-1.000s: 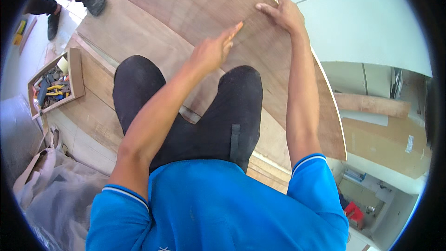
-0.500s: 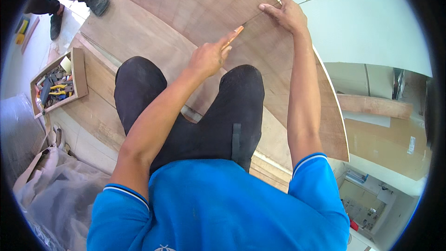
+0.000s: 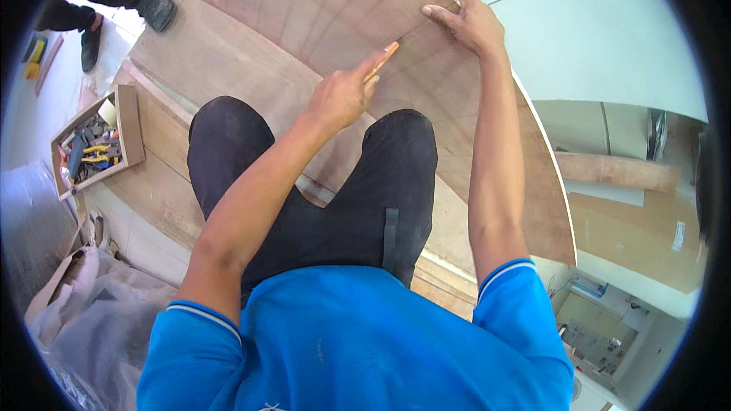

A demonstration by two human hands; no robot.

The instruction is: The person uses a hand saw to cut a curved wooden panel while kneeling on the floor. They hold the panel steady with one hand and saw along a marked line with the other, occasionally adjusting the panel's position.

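Note:
A slim, flat orange tool (image 3: 382,61) is gripped in my left hand (image 3: 339,99), fingers closed round it. Its far end rests at or just over the face of a large brown wooden board (image 3: 502,160), whose curved edge is pale. From that end a thin dark line runs across the board toward my right hand (image 3: 478,27). That hand grips the board's curved edge, thumb on the brown face and fingers behind. The fingers behind the edge are hidden, and I cannot make out the exact kind of tool.
At left sits a wooden toolbox (image 3: 131,125) holding pliers (image 3: 95,154) and other hand tools. Clear plastic sheeting (image 3: 114,312) lies below it. Another person's shoes (image 3: 158,10) stand at the upper left. Brown sheets (image 3: 632,240) lie at right.
The view has shifted very slightly. Both hands, the orange tool and the board keep practically the same places relative to each other.

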